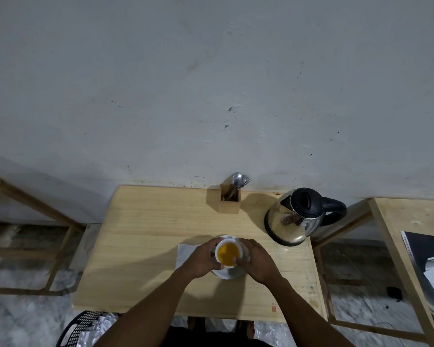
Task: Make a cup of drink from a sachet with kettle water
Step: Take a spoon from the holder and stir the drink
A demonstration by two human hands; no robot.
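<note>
A white cup (pixel 228 254) of orange drink sits on a saucer (pixel 229 272) at the middle of the wooden bench (pixel 140 246). The left hand (pixel 202 259) and right hand (pixel 257 261) cup its sides, each grip closed on it, hiding much of the saucer. A white napkin (pixel 184 252) lies partly under the left hand. Far right stands a steel kettle (pixel 296 216); a wooden cutlery holder (pixel 229 200) stands by the wall.
</note>
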